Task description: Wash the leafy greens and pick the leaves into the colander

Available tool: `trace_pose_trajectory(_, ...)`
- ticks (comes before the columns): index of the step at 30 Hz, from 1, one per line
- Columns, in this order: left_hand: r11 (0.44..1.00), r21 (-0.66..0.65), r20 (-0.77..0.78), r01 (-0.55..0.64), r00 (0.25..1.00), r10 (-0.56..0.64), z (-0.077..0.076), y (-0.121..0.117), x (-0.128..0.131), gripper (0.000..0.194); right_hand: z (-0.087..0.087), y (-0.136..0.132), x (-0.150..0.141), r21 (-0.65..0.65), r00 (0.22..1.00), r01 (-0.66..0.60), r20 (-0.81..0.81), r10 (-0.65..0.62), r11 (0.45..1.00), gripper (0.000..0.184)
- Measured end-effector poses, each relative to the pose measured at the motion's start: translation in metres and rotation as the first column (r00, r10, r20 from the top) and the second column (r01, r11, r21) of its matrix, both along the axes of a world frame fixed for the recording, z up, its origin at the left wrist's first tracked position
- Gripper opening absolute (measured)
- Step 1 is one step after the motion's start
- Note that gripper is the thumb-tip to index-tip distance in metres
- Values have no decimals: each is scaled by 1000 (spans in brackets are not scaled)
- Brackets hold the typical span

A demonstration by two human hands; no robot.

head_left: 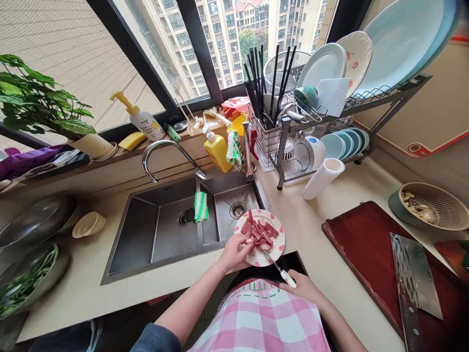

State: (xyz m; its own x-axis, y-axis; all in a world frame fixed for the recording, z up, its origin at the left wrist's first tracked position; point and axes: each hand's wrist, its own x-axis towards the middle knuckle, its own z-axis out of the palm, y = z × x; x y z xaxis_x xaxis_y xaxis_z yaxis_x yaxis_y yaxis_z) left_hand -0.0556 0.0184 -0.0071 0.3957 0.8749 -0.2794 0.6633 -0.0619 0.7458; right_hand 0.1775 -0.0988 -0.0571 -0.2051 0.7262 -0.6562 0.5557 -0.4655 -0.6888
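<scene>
A white plate with pink dots (277,249) sits at the right front corner of the sink and holds several strips of raw red meat (258,232). My left hand (236,252) reaches over the plate's left rim, fingers curled together beside the meat; what they pinch, if anything, is hidden. A white-handled spoon (287,278) is gripped in my right hand (302,288), below and right of the plate. Its metal shaft slants up to the left, and its head rests among the meat strips.
A double sink (154,230) lies ahead on the left, with a faucet (164,144) behind. To the right are a dish rack (282,151), a paper roll (322,178), and a cutting board (361,244) bearing a cleaver (417,274). A bowl of greens (29,288) stands at far left.
</scene>
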Motion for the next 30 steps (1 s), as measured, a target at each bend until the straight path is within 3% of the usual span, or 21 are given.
trace_pose_trajectory(2, 952, -254, 184, -173, 957, 223, -1, 5, 0, 34, -3, -1, 0, 5, 999, 2, -40, -1, 1000, 27)
trace_pose_trajectory(5, 764, -582, 277, -277, 816, 507, 0, 8, 1, 40, -5, 0, -2, 3, 997, -6, -73, 6, 1000, 28)
trace_pose_trajectory(8, 612, -739, 267, -280, 712, 649, 2, 7, 1, 46, -5, 1, -3, -7, 996, -18, -86, 17, 1000, 29)
trace_pose_trajectory(11, 561, -785, 276, -265, 661, 698, 2, 6, -1, 45, -5, 3, -3, -15, 994, -33, -105, 31, 999, 30)
trace_pose_trajectory(13, 566, -779, 283, -269, 655, 701, 1, 5, -3, 44, -5, 4, -2, -20, 991, -44, -130, 41, 999, 29)
trace_pose_trajectory(15, 607, -744, 285, -279, 690, 666, 0, 6, -6, 42, -2, 4, 0, -22, 987, -39, -156, 35, 999, 29)
trace_pose_trajectory(19, 756, -623, 251, -201, 864, 436, -1, 12, -7, 35, 11, 5, 5, -53, 978, 29, -204, -39, 998, 35)
trace_pose_trajectory(21, 857, -496, 174, -139, 951, 255, -1, 15, -3, 29, 20, 5, 8, -104, 962, 90, -248, -114, 990, 36)
trace_pose_trajectory(24, 989, -128, -103, -79, 992, 65, 0, 22, 7, 21, 28, 3, 13, -164, 937, 171, -279, -212, 972, 34)
trace_pose_trajectory(27, 978, 181, -332, 101, 942, -36, 4, 31, 23, 20, 28, -1, 18, -149, 939, 199, -252, -232, 969, 35)
trace_pose_trajectory(30, 885, 257, -478, 390, 847, -234, 5, 45, 47, 20, 20, -10, 22, -123, 942, 206, -243, -231, 971, 37)
